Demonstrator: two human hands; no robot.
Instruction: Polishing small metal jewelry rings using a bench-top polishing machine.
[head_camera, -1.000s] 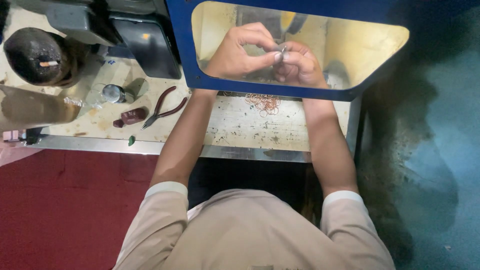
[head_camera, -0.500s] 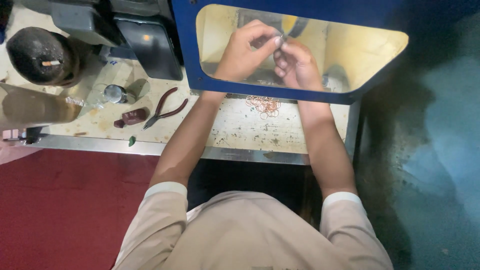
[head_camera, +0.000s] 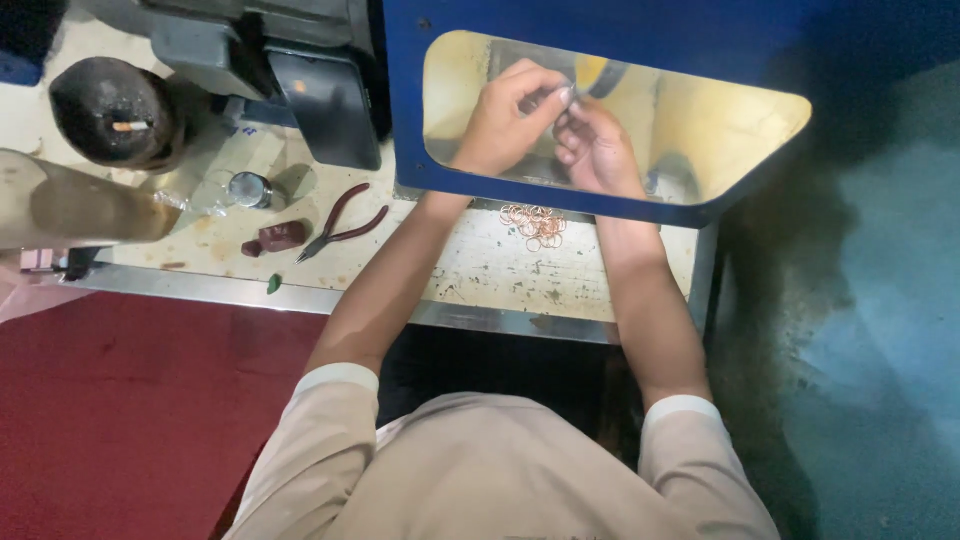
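Both of my hands are behind the clear yellow window of a blue guard panel (head_camera: 640, 30). My left hand (head_camera: 505, 120) pinches a small metal piece (head_camera: 566, 95) between thumb and fingers. My right hand (head_camera: 595, 145) meets it at the fingertips and touches the same piece; its fingers are curled. The piece is tiny and partly hidden by the fingers. A pile of thin copper-coloured rings (head_camera: 535, 225) lies on the worn bench (head_camera: 480, 275) just below my wrists.
Red-handled pliers (head_camera: 340, 225) lie left of my left forearm, beside a small dark red object (head_camera: 275, 238) and a small metal cap (head_camera: 245, 188). A dark round object with a cigarette on top (head_camera: 115, 120) and a black machine (head_camera: 320, 100) stand at the back left.
My hands have shifted a little up and left inside the window, and the fingertips stay together on the small piece.
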